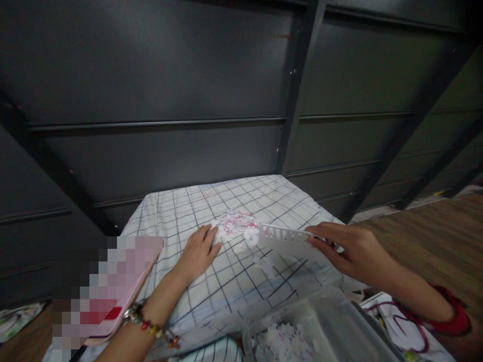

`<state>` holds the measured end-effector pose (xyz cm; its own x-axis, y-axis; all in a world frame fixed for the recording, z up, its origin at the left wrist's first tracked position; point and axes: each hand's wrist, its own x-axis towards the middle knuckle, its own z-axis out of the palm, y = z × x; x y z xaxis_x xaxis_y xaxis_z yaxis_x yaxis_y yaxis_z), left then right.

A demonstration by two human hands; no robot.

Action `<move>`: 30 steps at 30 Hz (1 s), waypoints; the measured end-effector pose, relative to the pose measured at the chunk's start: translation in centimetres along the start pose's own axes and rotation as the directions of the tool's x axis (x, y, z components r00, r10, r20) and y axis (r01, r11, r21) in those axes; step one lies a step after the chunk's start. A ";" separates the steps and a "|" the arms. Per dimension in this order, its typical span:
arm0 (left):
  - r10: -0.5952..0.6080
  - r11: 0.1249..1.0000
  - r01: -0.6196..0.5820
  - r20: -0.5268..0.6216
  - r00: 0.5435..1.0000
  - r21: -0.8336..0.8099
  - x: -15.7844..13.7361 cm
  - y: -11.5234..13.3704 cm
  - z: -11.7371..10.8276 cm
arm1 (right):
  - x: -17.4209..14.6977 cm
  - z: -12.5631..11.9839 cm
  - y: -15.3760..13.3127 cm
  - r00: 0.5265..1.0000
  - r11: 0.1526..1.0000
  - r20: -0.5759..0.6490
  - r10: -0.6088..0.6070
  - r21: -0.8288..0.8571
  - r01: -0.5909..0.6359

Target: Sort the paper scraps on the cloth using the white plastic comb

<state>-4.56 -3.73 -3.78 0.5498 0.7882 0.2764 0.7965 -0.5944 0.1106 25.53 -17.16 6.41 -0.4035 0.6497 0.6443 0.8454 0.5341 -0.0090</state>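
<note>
A small heap of pink and white paper scraps (236,225) lies on the checked cloth (215,193). My left hand (199,249) rests with its fingers stretched along the heap's left side, the fingertips touching its edge. On the opposite side, my right hand (345,246) pinches a thin white plastic sheet with slots (285,241) between thumb and fingers. The sheet stands on edge, its far end against the scraps. A few loose white scraps (266,266) lie nearer to me.
A clear plastic box (324,322) stands at the near edge, with many paper scraps (283,342) inside. To the left is a pink flat object (145,261), partly blurred out. Dark metal panels (169,65) rise behind the cloth. Wooden floor (426,241) shows at right.
</note>
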 end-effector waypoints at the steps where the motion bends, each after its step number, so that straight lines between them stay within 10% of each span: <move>1: -0.001 1.000 0.001 0.006 1.000 0.004 0.0 0.1 -0.1 | 0.0 -0.1 0.1 1.000 1.000 0.006 -0.005 -0.007 0.005; 30: 0.028 1.000 -0.028 -0.033 0.999 0.010 0.0 -0.6 0.7 | 0.1 0.4 -1.6 0.995 0.992 -0.034 -0.093 -0.085 0.090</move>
<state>-4.87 -3.25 -4.50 0.5634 0.7655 0.3108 0.7833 -0.6145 0.0937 24.00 -17.80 6.21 -0.4684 0.5780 0.6682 0.8322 0.5427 0.1138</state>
